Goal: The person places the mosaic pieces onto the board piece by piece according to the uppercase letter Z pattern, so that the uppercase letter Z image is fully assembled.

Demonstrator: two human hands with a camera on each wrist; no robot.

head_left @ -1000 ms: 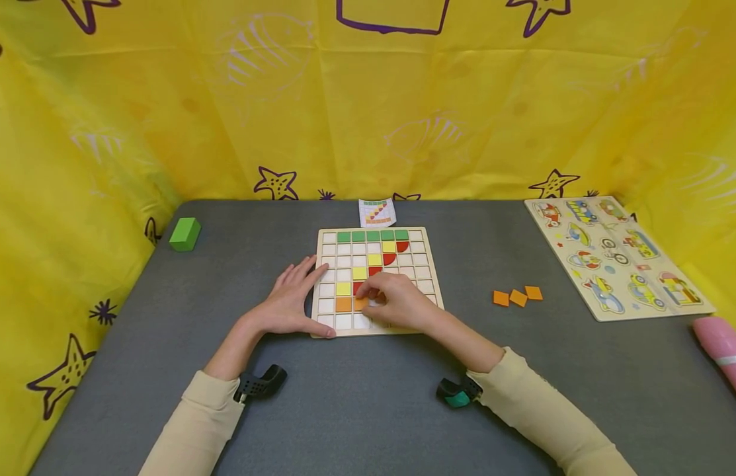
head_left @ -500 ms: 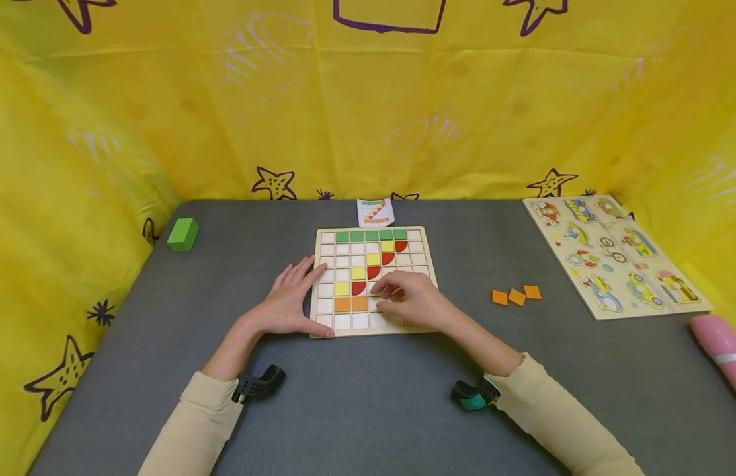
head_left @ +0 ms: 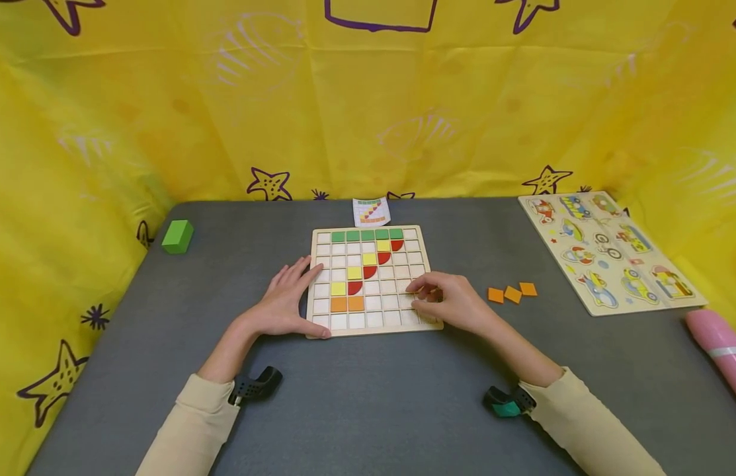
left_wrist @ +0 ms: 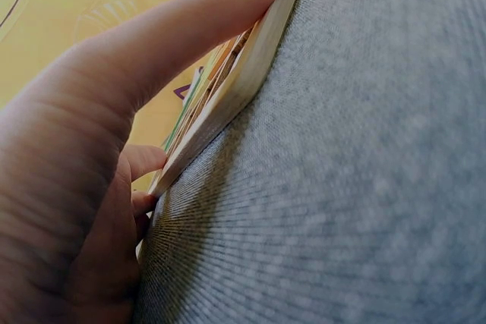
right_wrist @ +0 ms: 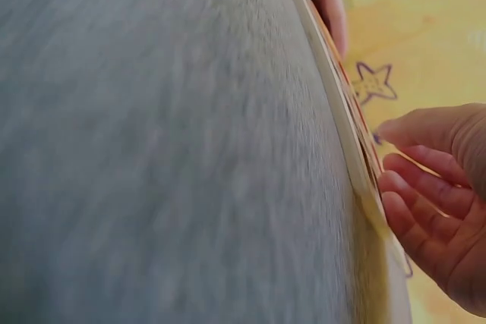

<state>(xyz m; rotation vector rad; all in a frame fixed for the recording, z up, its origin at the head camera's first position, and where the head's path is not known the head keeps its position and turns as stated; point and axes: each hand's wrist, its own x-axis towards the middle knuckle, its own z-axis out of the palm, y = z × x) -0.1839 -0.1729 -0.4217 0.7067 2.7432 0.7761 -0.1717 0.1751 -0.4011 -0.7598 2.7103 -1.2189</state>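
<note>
A wooden grid board (head_left: 376, 332) lies on the grey table in the head view. It carries a top row of green tiles (head_left: 368, 235), a diagonal of yellow squares (head_left: 354, 272) beside red quarter-round tiles (head_left: 369, 272), and two orange squares (head_left: 347, 303) lower left. My left hand (head_left: 284, 304) rests along the board's left edge, thumb on the near corner and fingers spread. Over the board's right side is my right hand (head_left: 453, 301), fingers loosely bent and holding nothing; the right wrist view shows a gap between thumb and fingers. Several loose orange tiles (head_left: 512, 294) lie right of it.
A small pattern card (head_left: 371, 211) lies behind the board. At the back left stands a green block (head_left: 178, 237). A picture puzzle board (head_left: 606, 254) and a pink cylindrical object (head_left: 721, 350) occupy the right side. Yellow patterned cloth (head_left: 344, 119) hangs behind the table.
My right hand has let go of the second orange tile, now seen in its cell, and moved right across the board. The left hand has stayed at the board's edge.
</note>
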